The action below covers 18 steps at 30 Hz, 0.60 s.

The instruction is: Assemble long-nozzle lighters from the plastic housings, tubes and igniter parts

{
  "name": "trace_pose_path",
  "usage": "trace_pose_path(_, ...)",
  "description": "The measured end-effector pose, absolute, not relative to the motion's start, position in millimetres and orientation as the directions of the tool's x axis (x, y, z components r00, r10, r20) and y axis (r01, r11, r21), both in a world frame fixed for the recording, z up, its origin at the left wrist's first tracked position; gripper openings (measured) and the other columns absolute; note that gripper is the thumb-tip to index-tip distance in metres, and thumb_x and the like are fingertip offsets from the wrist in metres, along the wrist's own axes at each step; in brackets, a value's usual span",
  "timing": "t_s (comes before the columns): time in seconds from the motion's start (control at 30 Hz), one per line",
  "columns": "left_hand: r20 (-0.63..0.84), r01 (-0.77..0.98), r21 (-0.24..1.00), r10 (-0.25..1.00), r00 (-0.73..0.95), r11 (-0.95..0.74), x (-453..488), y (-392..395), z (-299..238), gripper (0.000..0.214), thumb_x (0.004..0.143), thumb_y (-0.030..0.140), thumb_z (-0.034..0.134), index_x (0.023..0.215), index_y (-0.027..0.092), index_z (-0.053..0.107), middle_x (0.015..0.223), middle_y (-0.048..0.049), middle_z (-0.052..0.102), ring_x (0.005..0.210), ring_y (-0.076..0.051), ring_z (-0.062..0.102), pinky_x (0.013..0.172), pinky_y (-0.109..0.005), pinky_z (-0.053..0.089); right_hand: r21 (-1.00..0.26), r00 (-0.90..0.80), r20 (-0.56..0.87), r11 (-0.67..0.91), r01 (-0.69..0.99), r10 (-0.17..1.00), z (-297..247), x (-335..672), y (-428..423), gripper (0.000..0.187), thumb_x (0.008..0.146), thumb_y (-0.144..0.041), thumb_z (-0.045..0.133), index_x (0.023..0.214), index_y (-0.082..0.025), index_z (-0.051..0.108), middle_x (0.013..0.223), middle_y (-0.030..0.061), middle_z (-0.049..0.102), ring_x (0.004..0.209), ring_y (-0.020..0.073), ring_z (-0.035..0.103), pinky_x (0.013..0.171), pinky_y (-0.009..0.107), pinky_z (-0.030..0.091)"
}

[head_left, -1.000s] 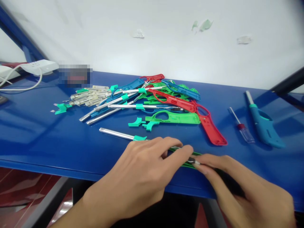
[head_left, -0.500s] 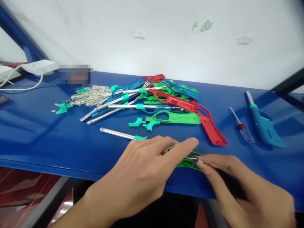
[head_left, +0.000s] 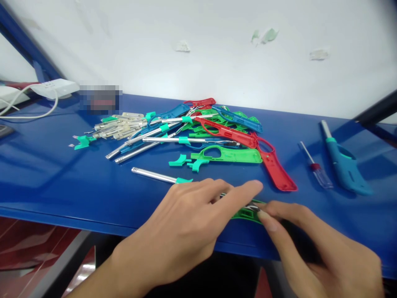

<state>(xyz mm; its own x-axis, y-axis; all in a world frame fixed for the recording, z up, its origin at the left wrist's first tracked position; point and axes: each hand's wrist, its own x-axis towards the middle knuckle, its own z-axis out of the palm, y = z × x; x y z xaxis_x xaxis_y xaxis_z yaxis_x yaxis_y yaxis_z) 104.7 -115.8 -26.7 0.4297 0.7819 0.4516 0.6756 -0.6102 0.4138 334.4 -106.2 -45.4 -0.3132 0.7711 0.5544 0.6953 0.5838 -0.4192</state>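
Note:
A green lighter casing half lies near the table's front edge, its hollow side up, mostly covered by my hands. My left hand is closed over its left part, fingertips hidden behind the hand. From under that hand a silver lighter tube with a teal collar sticks out to the left. My right hand pinches a small black igniter between thumb and forefinger at the casing's right part. Thin white wires run beside the igniter.
Behind my hands lies a pile of red casing halves, green and blue ones, and silver tubes. Teal triggers lie in front. To the right are a screwdriver and a blue lighter; a white power strip is far left.
My right thumb and forefinger have shifted slightly with the black igniter, down against the green casing. My left hand stays nearly in place.

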Motion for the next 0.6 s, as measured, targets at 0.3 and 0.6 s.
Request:
trace_pose_path(0.3,0.523,0.672,0.364,0.738,0.425,-0.645,101.0,-114.1,-24.2,0.051,0.104,0.003,0.058,0.151,0.023,0.053,0.127,-0.0022,0.064,0.109,-0.014,0.06,0.1,-0.027,0.05,-0.412,-0.34,0.556,0.607,0.68,0.759,-41.9,332.2,-104.2,0.007,0.105,-0.029,0.06,0.107,-0.03,0.067,0.095,-0.0078,0.078,0.075,0.0082,0.074,0.077,0.017,0.055)
trace_pose_path(0.6,0.541,0.781,0.375,0.802,0.252,-0.499,74.6,-123.0,-15.4,0.024,0.104,0.008,0.061,0.119,0.022,0.072,0.119,-0.001,0.069,0.113,-0.015,0.059,0.102,-0.026,0.048,-0.395,-0.323,0.563,0.591,0.703,0.761,-43.4,331.7,-103.0,0.007,0.104,-0.03,0.062,0.107,-0.029,0.069,0.097,-0.0063,0.08,0.078,0.0094,0.074,0.077,0.019,0.055)
